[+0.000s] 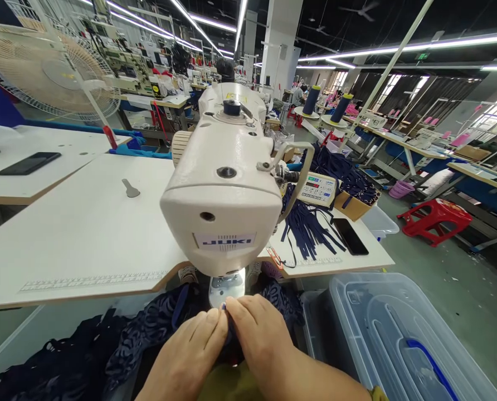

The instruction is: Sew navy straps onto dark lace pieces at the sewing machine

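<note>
Just in front of the sewing machine (221, 211), the left hand (192, 348) and the right hand (261, 334) are meeting at their fingertips. The grip of each is closing on a small blue piece (224, 306), probably cloth, though the fingers are hiding most of it. This piece is sitting just before the metal plate (227, 287) under the machine's head. Dark navy patterned fabric (142, 334) is lying in a heap below the machine and to its left, while a clear plastic box (344, 287) with a blue handle is standing to its right. The white desk (81, 239) is stretching out on both sides of the machine. To the machine's right, navy strips (309, 228) are spreading over the desk beside a black phone (351, 236), with a control panel (317, 189) standing behind them. To its left, a flat grey metal piece (130, 189) is lying alone. Farther off, a red stool (434, 217) is standing to the machine's right, two cones of navy thread (312, 101) are rising behind it on the right, and a large fan (60, 72) is facing in from its far left.
</note>
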Demonstrator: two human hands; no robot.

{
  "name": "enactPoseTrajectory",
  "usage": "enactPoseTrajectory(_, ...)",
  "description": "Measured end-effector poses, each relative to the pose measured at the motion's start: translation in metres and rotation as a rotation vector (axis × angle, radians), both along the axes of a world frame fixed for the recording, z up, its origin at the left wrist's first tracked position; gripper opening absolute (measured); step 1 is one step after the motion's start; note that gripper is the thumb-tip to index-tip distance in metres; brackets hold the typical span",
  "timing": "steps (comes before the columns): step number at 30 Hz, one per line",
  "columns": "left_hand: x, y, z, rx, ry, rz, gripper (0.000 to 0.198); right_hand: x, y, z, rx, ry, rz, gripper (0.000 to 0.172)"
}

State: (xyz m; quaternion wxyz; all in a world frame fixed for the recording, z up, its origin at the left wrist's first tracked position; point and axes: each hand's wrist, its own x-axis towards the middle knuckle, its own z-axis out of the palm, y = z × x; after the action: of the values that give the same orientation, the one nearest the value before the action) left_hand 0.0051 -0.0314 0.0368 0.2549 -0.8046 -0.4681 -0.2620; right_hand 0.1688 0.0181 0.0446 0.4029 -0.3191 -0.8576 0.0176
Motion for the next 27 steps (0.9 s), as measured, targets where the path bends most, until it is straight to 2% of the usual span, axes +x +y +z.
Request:
enactPoseTrajectory(2, 0.001, 0.0, 0.003, -0.004, 0.019, -0.004, 0.029, -0.001, 0.001, -0.001, -0.039, 0.029, -0.003, 0.023)
enactPoseTrajectory(5, 0.002, -0.001, 0.005, -0.038, 0.01, 0.067, 0.028, 0.001, 0.004, 0.0, -0.172, 0.085, 0.057, 0.022)
enactPoseTrajectory(8, 0.003, -0.001, 0.006, -0.104, -0.052, 0.147, 0.024, 0.007, 0.006, 0.006, -0.38, 0.066, 0.178, 0.026)
enactPoseTrajectory(10, 0.004, -0.001, 0.006, -0.133, -0.106, 0.143, 0.024, 0.013, 0.008, 0.012, -0.548, 0.034, 0.198, 0.028)
enactPoseTrajectory(12, 0.004, 0.0, 0.008, -0.151, -0.145, 0.12, 0.026, 0.017, 0.01, 0.015, -0.648, 0.006, 0.196, 0.028)
enactPoseTrajectory(16, 0.006, 0.001, 0.011, -0.158, -0.144, 0.11, 0.027, 0.017, 0.011, 0.013, -0.501, -0.041, 0.145, 0.022)
enactPoseTrajectory(19, 0.011, 0.001, 0.011, -0.133, -0.151, 0.128, 0.025, 0.012, 0.012, 0.006, -0.38, 0.054, 0.071, 0.016)
enactPoseTrajectory(21, 0.016, 0.001, 0.01, -0.14, -0.181, 0.135, 0.027, 0.009, 0.014, 0.002, -0.411, 0.201, 0.031, 0.014)
enactPoseTrajectory(23, 0.019, 0.0, 0.008, -0.158, -0.224, 0.125, 0.028, 0.008, 0.017, -0.001, -0.515, 0.316, 0.017, 0.015)
enactPoseTrajectory(27, 0.014, -0.001, 0.002, -0.21, -0.275, 0.089, 0.025, 0.016, 0.02, 0.006, -0.643, 0.31, 0.118, 0.02)
